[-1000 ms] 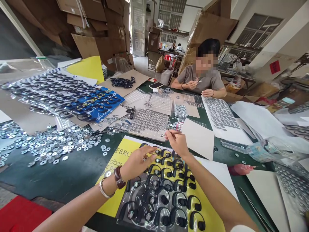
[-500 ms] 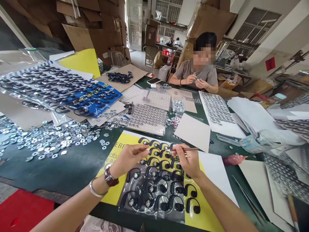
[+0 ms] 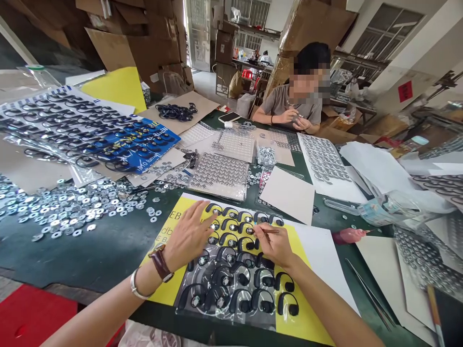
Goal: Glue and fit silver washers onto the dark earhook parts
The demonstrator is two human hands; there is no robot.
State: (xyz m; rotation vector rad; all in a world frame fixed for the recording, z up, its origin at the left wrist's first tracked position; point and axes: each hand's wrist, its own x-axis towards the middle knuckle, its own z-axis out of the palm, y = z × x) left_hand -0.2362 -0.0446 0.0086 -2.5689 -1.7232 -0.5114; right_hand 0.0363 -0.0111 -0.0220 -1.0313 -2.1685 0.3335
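Note:
My left hand (image 3: 188, 236) lies spread over the left side of a yellow printed sheet (image 3: 164, 284), holding nothing, its fingertips at the column of black ear-hook pieces. Between thumb and fingers of my right hand (image 3: 277, 246) is a thin brown stick (image 3: 269, 231). The stick's tip points left and is close to a black ear-hook piece (image 3: 246, 227) with a small shiny round part on it. Rows of these black ear-hook pieces (image 3: 264, 278) rest on the sheet, the nearer ones over clear plastic film (image 3: 202, 313).
Loose metal washers (image 3: 94, 207) are heaped on the green table at left. Tweezers (image 3: 369, 291), a pink bottle (image 3: 350, 235) and grey cards (image 3: 383, 270) lie at right. A tray of small metal parts (image 3: 219, 173) lies beyond the sheet. A co-worker (image 3: 289, 103) sits across the table.
My left hand has gone from pinched fingers above the sheet to spread flat on it. My right hand has lowered slightly, bringing the stick's tip down near an ear-hook piece.

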